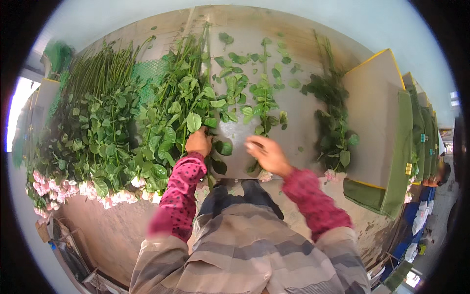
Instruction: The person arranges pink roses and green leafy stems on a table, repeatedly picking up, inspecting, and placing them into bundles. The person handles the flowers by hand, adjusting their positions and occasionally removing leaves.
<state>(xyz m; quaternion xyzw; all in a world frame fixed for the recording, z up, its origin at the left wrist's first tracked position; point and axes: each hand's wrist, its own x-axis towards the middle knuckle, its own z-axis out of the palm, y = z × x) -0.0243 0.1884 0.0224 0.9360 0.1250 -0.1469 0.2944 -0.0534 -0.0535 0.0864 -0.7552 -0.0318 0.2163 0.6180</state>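
Leafy rose stems [171, 108] lie in a thick pile on the left half of the table, pale pink blooms toward me. At the pile's right edge my left hand [198, 142] is closed among the leaves, apparently round a rose stem; the leaves partly hide its fingertips. Slightly blurred, my right hand [269, 156] hovers over a single rose [265, 105] lying lengthwise, its fingers loosely apart with nothing visible in them. That rose's pink bloom [265, 176] shows below the hand, by the near table edge.
A smaller rose bunch [334, 117] lies farther right, beside an upright grey board [377, 108] with yellow edging and green cloth. Loose leaves [235, 59] are scattered over the grey tabletop [293, 147]. Green netting [149, 73] shows behind the left pile.
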